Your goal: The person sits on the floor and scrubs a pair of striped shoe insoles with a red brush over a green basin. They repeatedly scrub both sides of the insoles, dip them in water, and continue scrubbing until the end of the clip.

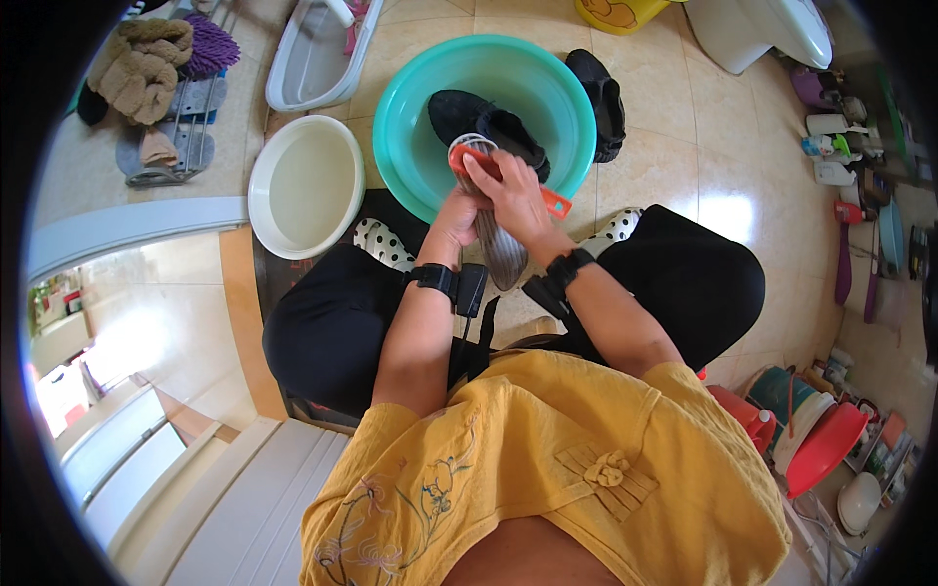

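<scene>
My left hand [463, 214] grips a long grey streaked piece of footwear [503, 253] with a pale rim at its far end; whether it is a shoe or an insole I cannot tell. Over it, my right hand [516, 194] is closed on an orange-red scrubbing brush [557, 203], whose handle sticks out to the right. Its bristles are hidden. Both hands are at the near rim of a turquoise plastic basin [399, 124]. Inside the basin lies a black shoe [458, 117], partly covered by the brush and footwear. Another black shoe [597, 102] rests on the floor, right of the basin.
A white basin of cloudy water [308, 187] stands left of the turquoise one. Behind it is a grey-white plastic tub [315, 66]. A shoe rack [176, 154], a yellow bucket [623, 15] and a white toilet [755, 33] stand farther out. Bottles [832, 146] line the right side.
</scene>
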Demonstrator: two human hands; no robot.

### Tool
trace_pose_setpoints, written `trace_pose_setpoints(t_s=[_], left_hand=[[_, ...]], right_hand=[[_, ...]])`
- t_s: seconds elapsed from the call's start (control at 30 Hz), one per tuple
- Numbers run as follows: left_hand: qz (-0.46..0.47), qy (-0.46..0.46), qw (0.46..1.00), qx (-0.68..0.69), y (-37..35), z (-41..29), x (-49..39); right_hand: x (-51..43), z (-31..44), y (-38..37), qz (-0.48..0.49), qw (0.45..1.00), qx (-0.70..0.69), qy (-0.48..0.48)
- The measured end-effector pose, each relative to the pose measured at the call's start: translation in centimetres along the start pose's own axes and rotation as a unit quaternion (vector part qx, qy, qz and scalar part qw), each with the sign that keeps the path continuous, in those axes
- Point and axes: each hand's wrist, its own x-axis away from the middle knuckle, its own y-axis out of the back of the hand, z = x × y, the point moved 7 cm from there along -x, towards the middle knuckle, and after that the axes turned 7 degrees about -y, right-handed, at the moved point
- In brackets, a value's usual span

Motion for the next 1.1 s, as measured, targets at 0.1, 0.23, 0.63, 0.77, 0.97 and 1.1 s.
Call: trace_pose_setpoints(t_s=[0.1,0.23,0.63,0.77,0.97,1.1], left_hand=[[-0.003,-0.032,0.999,-0.002,0.1,-0.2,-0.4],[-0.006,-0.05,0.999,0.0,0.6,-0.4,-0.8],[-0.018,-0.038,0.999,0.002,0.6,0.4,-0.5],[-0.016,0.0,1.0,0.021,0.7,1.2,-0.3],[-0.057,-0.025,0.998,-0.017,1.2,0.9,-0.7],[-0.041,-0.01,0.998,0.042,1.4,1.6,-0.7]], right_hand=[[-0.4,-1.3,-0.4,0.032,0.996,0.074,-0.035],[1.5,-1.4,1.1,-0.067,0.996,0.003,-0.052],[1.8,-1.2,-0.8,0.01,0.996,0.039,-0.084],[1.9,-1.6,-1.3,0.047,0.994,0.059,-0.082],[1.7,-3.6,-0.8,-0.01,0.986,0.104,-0.133],[2.6,-1.7,-1.5,-0.022,0.998,0.015,-0.054]])
